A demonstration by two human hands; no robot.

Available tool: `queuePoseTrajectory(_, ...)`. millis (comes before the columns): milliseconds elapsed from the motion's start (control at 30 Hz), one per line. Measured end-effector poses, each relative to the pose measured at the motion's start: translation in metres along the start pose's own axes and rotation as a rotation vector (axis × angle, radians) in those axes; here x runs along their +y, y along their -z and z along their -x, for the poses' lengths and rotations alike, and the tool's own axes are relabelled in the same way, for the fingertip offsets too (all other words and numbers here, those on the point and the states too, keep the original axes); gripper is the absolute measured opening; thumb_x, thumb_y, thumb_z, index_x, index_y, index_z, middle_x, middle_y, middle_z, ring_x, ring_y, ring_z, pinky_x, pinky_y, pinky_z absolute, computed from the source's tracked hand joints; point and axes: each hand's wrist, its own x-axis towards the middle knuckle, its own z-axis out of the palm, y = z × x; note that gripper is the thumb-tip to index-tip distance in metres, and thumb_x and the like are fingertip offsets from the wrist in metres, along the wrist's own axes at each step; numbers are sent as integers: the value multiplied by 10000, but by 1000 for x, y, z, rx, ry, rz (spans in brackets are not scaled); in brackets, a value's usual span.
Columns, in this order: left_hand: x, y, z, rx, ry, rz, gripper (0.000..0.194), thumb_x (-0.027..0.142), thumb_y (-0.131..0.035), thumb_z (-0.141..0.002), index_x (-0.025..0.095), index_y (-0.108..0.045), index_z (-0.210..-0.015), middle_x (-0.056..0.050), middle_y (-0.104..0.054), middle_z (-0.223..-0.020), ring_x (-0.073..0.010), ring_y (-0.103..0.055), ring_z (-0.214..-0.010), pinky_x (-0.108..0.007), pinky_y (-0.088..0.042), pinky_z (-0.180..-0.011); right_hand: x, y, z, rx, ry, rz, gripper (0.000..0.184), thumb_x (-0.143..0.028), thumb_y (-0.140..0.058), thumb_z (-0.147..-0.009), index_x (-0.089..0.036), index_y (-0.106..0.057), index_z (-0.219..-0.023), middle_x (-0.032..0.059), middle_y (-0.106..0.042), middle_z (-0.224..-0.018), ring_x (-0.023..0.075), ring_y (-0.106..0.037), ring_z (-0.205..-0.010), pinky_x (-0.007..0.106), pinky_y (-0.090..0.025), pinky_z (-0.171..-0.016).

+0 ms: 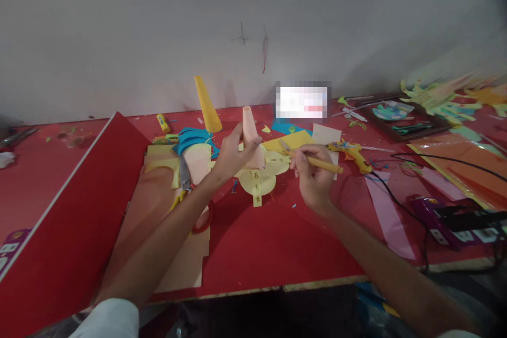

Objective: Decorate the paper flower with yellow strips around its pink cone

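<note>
My left hand [233, 154] is wrapped round a pale pink rolled-paper cone [250, 129], standing upright over light yellow paper pieces [259, 185]. Letters and a star mark the strip on these pieces. In my right hand [317, 174] is a slim yellow-handled tool [327, 165], its pale tip pointing left toward the cone; its exact kind is unclear. Beneath the tip lies a yellow paper arm with small marks. A taller yellow paper cone [208, 105] stands behind my left hand. Scissors with red handles [204, 219] lie partly hidden under my left forearm.
A yellow glue gun [354, 156] with a black cord lies to the right, near a purple box [439, 222]. Blue paper strips [194, 140] and tan sheets [178, 269] are at left, beside a raised red board [75, 206]. A dark tray [407, 121] stands back right.
</note>
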Motion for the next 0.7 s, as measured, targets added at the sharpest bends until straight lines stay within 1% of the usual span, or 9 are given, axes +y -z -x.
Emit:
queuePoseTrajectory(67,-3,-5,-2,-4,6,113,449,475,-593,-968,185,-541,-1308,-91,-727,-1041,-202,-696,-943,-319,-548,-829,0,-2,-11,64,19,-6,172,-420,-573,-998,-249,-571,-981,10,-584,-792,134,-561,-620,289,-474,-550)
queuePoseTrajectory(167,-14,-14,4,-44,40,187,442,491,-578,-973,189,-528,-1291,-91,-719,-1026,-190,-688,-903,-305,-549,-784,7,-2,-14,63,67,15,144,-387,-568,-1002,-252,-599,-1042,37,-618,-884,145,-588,-669,297,-492,-566)
queuePoseTrajectory(233,-24,-19,10,-64,56,201,429,503,-576,-972,183,-543,-1255,-95,-714,-1014,-194,-686,-897,-305,-551,-765,15,-2,-10,-15,139,62,133,-351,-578,-994,-250,-635,-1060,64,-649,-952,182,-636,-776,336,-540,-650)
queuePoseTrajectory(300,-31,-22,14,-65,58,216,421,514,-566,-974,176,-564,-1226,-103,-714,-1019,-203,-693,-921,-311,-555,-772,23,0,-5,-131,228,131,120,-316,-586,-985,-248,-667,-1042,76,-676,-964,218,-659,-878,387,-565,-760)
queuePoseTrajectory(367,-35,-22,17,-59,51,230,417,522,-560,-975,170,-589,-1196,-111,-719,-1042,-209,-699,-945,-315,-558,-791,28,1,-2,-222,286,168,112,-288,-580,-983,-250,-685,-996,67,-690,-922,220,-663,-886,399,-565,-797)
queuePoseTrajectory(433,-36,-22,18,-42,59,215,408,531,-558,-973,161,-621,-1134,-110,-726,-1046,-202,-698,-934,-306,-554,-787,31,1,-1,-274,288,161,116,-267,-571,-983,-250,-685,-981,55,-700,-895,203,-668,-848,374,-567,-769)
queuePoseTrajectory(533,-34,-21,17,14,93,145,418,551,-549,-973,150,-651,-1033,-86,-736,-978,-179,-683,-856,-278,-531,-737,31,0,-1,-313,244,157,115,-275,-585,-972,-246,-667,-1047,56,-731,-945,186,-686,-819,342,-581,-729)
queuePoseTrajectory(600,-34,-22,17,38,101,120,439,570,-531,-977,151,-654,-1019,-74,-733,-952,-171,-671,-831,-270,-519,-724,30,-1,0,-338,225,184,135,-294,-598,-963,-244,-657,-1074,61,-742,-975,182,-692,-808,335,-590,-724)
queuePoseTrajectory(700,-36,-23,17,26,103,132,465,594,-486,-994,161,-651,-1044,-66,-719,-930,-173,-661,-830,-278,-522,-731,29,-2,1,-363,233,218,129,-292,-601,-964,-245,-657,-1070,56,-744,-964,175,-687,-796,330,-588,-738)
